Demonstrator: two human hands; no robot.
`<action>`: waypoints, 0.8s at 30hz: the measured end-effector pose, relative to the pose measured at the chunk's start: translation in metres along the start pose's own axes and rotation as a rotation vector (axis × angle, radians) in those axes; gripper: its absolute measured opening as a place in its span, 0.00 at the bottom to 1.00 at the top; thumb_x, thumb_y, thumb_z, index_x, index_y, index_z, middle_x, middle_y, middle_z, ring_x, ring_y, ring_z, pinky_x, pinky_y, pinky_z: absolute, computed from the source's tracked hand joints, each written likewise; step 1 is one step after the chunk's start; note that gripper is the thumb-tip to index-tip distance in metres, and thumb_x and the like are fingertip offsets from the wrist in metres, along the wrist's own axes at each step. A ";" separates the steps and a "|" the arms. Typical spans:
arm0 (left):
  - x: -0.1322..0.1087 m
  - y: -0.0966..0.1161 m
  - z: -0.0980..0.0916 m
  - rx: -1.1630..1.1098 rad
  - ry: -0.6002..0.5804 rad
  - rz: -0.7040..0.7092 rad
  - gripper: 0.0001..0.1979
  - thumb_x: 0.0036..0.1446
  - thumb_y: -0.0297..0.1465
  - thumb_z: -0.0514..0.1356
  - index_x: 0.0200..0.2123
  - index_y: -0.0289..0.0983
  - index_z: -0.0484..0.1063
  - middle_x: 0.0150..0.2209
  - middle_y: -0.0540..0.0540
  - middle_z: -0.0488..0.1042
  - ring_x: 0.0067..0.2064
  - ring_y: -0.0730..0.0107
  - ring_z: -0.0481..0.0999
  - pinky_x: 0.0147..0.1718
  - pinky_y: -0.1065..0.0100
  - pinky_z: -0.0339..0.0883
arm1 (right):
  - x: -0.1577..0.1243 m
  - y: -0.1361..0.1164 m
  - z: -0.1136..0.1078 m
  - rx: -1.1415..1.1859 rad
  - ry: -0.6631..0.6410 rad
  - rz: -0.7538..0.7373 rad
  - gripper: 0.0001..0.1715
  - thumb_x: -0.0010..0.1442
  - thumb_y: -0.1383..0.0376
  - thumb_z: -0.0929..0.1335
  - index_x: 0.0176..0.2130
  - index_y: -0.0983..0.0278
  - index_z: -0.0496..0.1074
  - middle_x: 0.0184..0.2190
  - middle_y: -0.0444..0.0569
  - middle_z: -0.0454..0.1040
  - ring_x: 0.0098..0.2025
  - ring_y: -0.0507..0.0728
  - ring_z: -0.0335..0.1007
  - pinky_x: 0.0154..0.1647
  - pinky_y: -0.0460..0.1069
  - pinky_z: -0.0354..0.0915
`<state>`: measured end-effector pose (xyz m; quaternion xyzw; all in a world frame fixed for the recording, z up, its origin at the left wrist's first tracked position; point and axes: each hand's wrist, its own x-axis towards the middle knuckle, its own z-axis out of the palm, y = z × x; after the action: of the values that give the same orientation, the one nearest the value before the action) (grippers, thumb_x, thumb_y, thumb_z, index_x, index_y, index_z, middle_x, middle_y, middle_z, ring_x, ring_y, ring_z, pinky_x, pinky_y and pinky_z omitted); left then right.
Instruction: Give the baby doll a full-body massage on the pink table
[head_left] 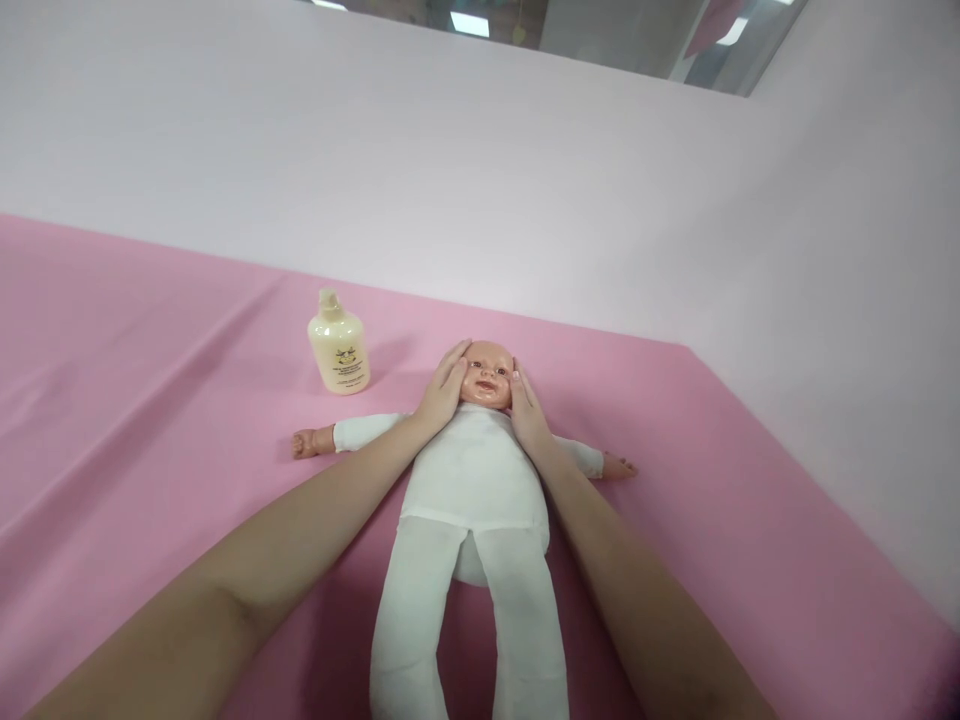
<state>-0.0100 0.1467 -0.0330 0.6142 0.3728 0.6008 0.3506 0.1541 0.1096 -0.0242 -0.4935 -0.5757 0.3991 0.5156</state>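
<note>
A baby doll [474,470] with a white cloth body lies on its back, its head up and legs towards me. My left hand [444,388] rests flat along the left side of the doll's head, fingers stretched out and pointing away from me. On the opposite side, my right hand [528,408] lies against the cheek, its fingers also straight. Between the palms the doll's face shows, while the sides of its head are covered. Both doll arms spread outward, partly hidden beneath my forearms. A pale yellow pump bottle [340,345] stands upright left of the head, apart from my hands.
Under the doll and bottle is a pink cloth-covered surface [187,400], with creases on the left. A white wall [450,180] rises behind it and along the right. A window [600,40] with reflected lights is at the top.
</note>
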 end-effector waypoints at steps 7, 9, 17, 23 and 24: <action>0.004 -0.010 0.002 -0.094 0.090 -0.085 0.23 0.67 0.41 0.49 0.58 0.37 0.70 0.63 0.40 0.70 0.65 0.60 0.67 0.68 0.55 0.56 | 0.001 0.004 0.002 0.136 0.073 0.064 0.39 0.66 0.42 0.60 0.70 0.51 0.55 0.71 0.39 0.56 0.72 0.58 0.54 0.73 0.60 0.53; 0.001 -0.005 0.001 -0.050 0.071 -0.043 0.23 0.67 0.43 0.51 0.58 0.38 0.70 0.63 0.40 0.69 0.66 0.60 0.67 0.68 0.55 0.55 | 0.000 0.000 0.002 0.139 0.070 0.085 0.41 0.64 0.41 0.62 0.70 0.51 0.55 0.72 0.39 0.54 0.72 0.59 0.52 0.73 0.59 0.52; -0.005 0.008 -0.001 0.138 -0.027 0.132 0.31 0.62 0.45 0.58 0.63 0.37 0.64 0.66 0.36 0.64 0.69 0.55 0.61 0.69 0.52 0.51 | -0.004 -0.012 0.000 -0.020 -0.004 0.037 0.55 0.59 0.38 0.67 0.73 0.58 0.47 0.73 0.44 0.51 0.75 0.59 0.41 0.76 0.55 0.42; -0.004 0.005 0.000 0.081 -0.012 0.125 0.27 0.65 0.44 0.54 0.62 0.37 0.65 0.65 0.37 0.65 0.68 0.58 0.62 0.69 0.54 0.51 | -0.001 -0.002 0.001 0.107 0.047 0.070 0.42 0.64 0.39 0.61 0.70 0.52 0.56 0.71 0.41 0.55 0.72 0.59 0.53 0.73 0.60 0.52; -0.003 0.003 0.000 0.053 0.000 0.109 0.25 0.66 0.44 0.53 0.61 0.37 0.66 0.65 0.38 0.66 0.68 0.59 0.63 0.69 0.54 0.52 | 0.000 0.000 0.000 0.125 0.060 0.068 0.40 0.65 0.40 0.60 0.69 0.52 0.57 0.71 0.41 0.57 0.71 0.59 0.55 0.72 0.60 0.53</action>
<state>-0.0095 0.1429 -0.0317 0.6425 0.3547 0.6088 0.3011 0.1538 0.1094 -0.0247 -0.4913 -0.5168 0.4368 0.5484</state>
